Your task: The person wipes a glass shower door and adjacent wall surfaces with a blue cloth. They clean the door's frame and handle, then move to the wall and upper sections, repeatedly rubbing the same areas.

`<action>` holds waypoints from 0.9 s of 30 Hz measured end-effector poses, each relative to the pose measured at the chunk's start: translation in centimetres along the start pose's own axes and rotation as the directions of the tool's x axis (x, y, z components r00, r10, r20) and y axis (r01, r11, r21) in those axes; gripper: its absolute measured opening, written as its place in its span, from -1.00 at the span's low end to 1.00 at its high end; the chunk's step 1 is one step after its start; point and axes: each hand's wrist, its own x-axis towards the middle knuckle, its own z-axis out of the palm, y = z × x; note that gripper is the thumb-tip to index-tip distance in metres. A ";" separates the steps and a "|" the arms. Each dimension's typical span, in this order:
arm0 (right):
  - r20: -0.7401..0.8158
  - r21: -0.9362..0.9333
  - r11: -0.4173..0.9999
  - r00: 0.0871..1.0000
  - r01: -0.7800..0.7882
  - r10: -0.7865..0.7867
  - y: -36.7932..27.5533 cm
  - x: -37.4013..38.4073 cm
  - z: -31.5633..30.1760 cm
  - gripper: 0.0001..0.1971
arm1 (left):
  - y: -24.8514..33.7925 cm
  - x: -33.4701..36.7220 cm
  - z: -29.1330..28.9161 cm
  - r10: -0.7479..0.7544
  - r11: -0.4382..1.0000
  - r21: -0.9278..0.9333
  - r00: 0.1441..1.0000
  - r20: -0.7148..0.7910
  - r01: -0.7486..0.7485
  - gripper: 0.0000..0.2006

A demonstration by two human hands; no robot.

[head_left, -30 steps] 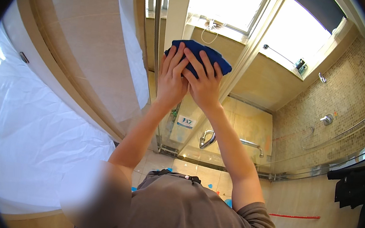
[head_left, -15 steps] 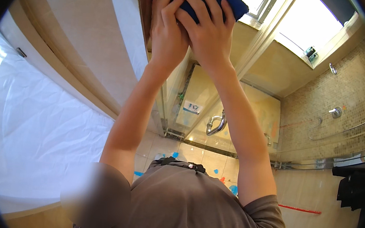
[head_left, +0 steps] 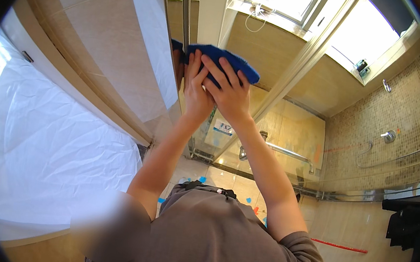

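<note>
Both my hands press a folded blue cloth point(head_left: 223, 55) against an upright, see-through panel in front of me. My left hand point(head_left: 198, 96) lies on the cloth's lower left part, its fingers pointing up. Beside it my right hand point(head_left: 230, 96) spreads its fingers over the middle and right of the cloth, the two hands touching at the fingers. Just left of the cloth runs a narrow dark glossy strip point(head_left: 186, 21), where blue and part of a hand are mirrored. My palms hide the cloth's lower edge.
White plastic sheeting point(head_left: 59, 151) covers the left side. Behind the panel are a window point(head_left: 272, 2), a white cable point(head_left: 255, 23) and a chrome spout point(head_left: 292, 152). A shower valve point(head_left: 387, 136) sits on the mosaic wall. Blue scraps point(head_left: 202, 180) dot the tiled floor; dark cloth hangs point(head_left: 402, 223) at right.
My two hands and the blue cloth have slid down the panel together, from the top of the view to lower down. My elbows are bent more; the window and cable now show above.
</note>
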 end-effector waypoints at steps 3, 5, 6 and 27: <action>0.034 0.005 1.000 0.999 0.004 -0.004 -0.7 -2.4 0.8 -0.84 | -0.8 -2.8 0.1 -0.030 1.000 -0.007 1.000 0.007 0.030 -0.63; 0.037 0.035 0.999 0.999 0.014 -0.015 -1.2 -3.8 1.6 -0.85 | -1.2 -4.5 -0.1 -0.073 0.997 0.021 0.997 0.031 0.072 -0.64; 0.041 0.028 0.999 0.999 0.014 -0.015 -1.3 -4.6 2.0 -0.85 | -1.5 -5.3 0.0 -0.058 0.998 0.006 0.998 0.022 0.058 -0.63; 0.328 0.058 0.994 0.939 0.091 -0.106 -4.5 -18.5 5.5 -0.76 | -4.5 -22.5 -0.4 -0.328 0.944 0.146 0.881 0.339 0.295 -0.51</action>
